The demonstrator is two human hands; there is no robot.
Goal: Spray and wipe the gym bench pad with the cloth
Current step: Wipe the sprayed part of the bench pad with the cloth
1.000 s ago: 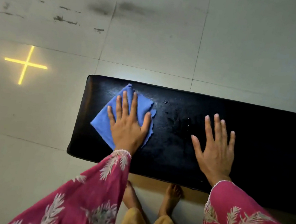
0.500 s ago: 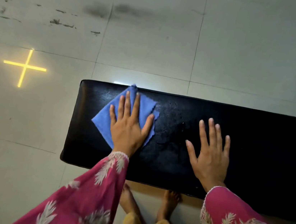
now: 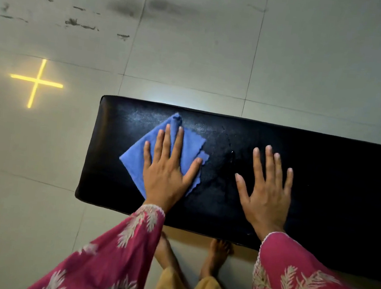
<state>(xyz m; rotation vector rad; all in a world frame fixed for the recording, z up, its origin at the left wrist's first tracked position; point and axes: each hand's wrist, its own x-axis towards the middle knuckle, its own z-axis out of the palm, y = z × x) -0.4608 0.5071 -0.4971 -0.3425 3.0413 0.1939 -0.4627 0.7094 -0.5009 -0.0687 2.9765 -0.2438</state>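
From the head camera, your risk lies in the cloth [image 3: 137, 159]. It sits on the left part of the black bench pad [image 3: 348, 189], left of centre in the frame, and nothing pinches it. Your left hand [image 3: 168, 173] only presses it flat, so a fast stroke could let it bunch or slide out from under your palm. Its far corner is already rucked up just beyond your fingertips. The wet patch [image 3: 229, 156] glistens between your hands, and you could miss it if your strokes stay on the left end. Your right hand [image 3: 267, 193] rests on bare pad just beside that wet area. If you lean on it, it may slip or leave prints where you have to wipe.

Your left hand lies palm down, fingers straight and spread, thumb out to the right on the cloth's edge. Your right hand is also flat and spread wide, holding nothing, bracing you at mid-frame. Both forearms reach in from the bottom of the frame.
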